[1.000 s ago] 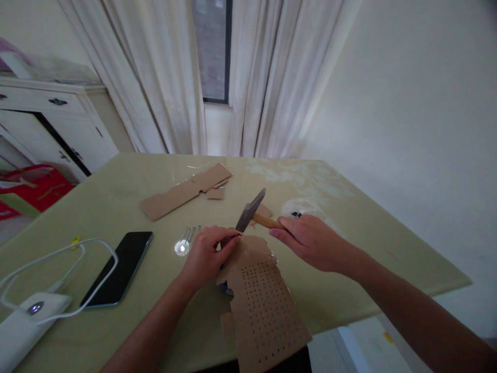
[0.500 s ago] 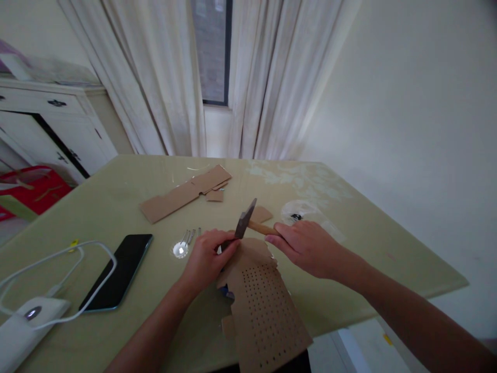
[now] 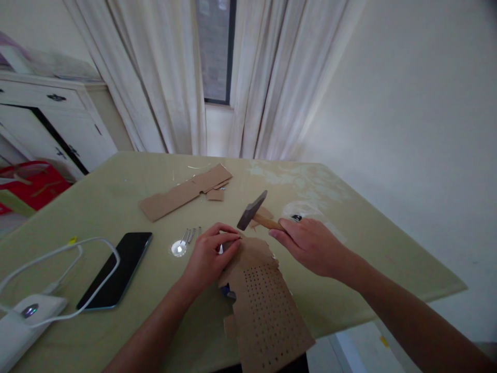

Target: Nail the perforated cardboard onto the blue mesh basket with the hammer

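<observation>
The right hand (image 3: pixel 316 247) is wrapped around the handle of a dark-headed, wooden-handled hammer (image 3: pixel 266 221), whose metal head is raised just above the left hand's fingertips, apart from them. The left hand (image 3: pixel 207 255) rests at the far end of a brown cardboard sheet with rows of small holes (image 3: pixel 267 311), thumb and forefinger brought close together there; whether they pinch something is too small to tell. The sheet lies at the near side of a pale green table (image 3: pixel 334 280), its near end reaching past the edge, and a mostly hidden blue thing (image 3: pixel 228 291) shows beneath its left side. Just left of the left hand are a few thin silvery nails (image 3: pixel 190 235) and a shiny clear round disc (image 3: pixel 179 248). Farther left lies a flat black phone (image 3: pixel 116 272), crossed by a looped white cable (image 3: pixel 116 257). A long brown cardboard strip (image 3: pixel 174 199) lies beyond the nails, and a crumpled clear plastic bag (image 3: pixel 306 208) lies just beyond the right hand
</observation>
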A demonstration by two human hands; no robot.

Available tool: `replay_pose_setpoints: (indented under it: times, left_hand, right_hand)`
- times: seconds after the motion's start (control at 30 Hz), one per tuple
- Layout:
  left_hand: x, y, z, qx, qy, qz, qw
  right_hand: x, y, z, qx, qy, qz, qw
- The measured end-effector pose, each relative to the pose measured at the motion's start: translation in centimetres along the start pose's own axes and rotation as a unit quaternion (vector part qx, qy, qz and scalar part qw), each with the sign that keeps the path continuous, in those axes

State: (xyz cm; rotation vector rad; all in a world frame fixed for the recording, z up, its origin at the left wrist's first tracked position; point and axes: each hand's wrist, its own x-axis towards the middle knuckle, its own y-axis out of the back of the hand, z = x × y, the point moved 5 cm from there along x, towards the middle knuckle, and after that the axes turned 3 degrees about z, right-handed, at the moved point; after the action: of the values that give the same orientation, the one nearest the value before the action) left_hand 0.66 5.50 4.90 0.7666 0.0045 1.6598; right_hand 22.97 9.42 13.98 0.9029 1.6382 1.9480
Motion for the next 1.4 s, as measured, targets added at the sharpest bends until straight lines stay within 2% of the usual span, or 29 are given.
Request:
replay_pose_setpoints:
  times: [0.17, 0.33, 0.47, 0.67, 0.83, 1.07, 1.13, 1.23, 1.3, 1.4]
  left_hand:
    - [0.0, -0.1, 0.0, 0.005, 0.009, -0.008, 1.000]
    - [0.1, -0.2, -0.1, 0.012, 0.015, -0.027, 0.999]
    - [0.1, -0.1, -0.5, 0.028, 0.034, -0.040, 0.998]
    - [0.0, 0.1, -0.8, 0.037, 0.030, -0.043, 0.998]
    - [-0.1, 0.1, -0.8, 0.050, 0.038, -0.055, 0.997]
    - [-0.2, 0.2, -0.5, 0.061, 0.029, -0.051, 0.996]
    - [-0.2, 0.3, -0.5, 0.067, 0.020, -0.042, 0.997]
    - [-0.3, 0.4, -0.4, 0.069, 0.002, -0.020, 0.997]
    - [-0.2, 0.8, -0.4, 0.066, -0.002, 0.001, 0.998]
    - [0.3, 2.5, -0.9, 0.078, 0.014, 0.062, 0.995]
  right_hand:
    - [-0.2, -0.9, -0.3, -0.030, 0.011, -0.029, 0.999]
    - [-0.3, -0.9, -0.1, -0.033, -0.010, -0.022, 0.999]
    - [-0.6, -1.4, -0.5, -0.041, 0.011, -0.061, 0.997]
    - [-0.9, -1.8, -0.7, -0.043, 0.004, -0.066, 0.997]
    - [-1.2, -2.8, -1.2, -0.062, 0.007, -0.107, 0.992]
    - [-1.2, -3.2, -0.9, -0.044, -0.004, -0.099, 0.994]
    - [-1.1, -3.1, -0.4, -0.011, -0.014, -0.076, 0.997]
    - [-0.4, -2.7, 1.1, 0.114, -0.071, 0.002, 0.991]
    - [0.2, -2.9, 2.3, 0.214, -0.120, 0.076, 0.966]
    - [0.7, -4.1, 4.1, 0.324, -0.193, 0.196, 0.905]
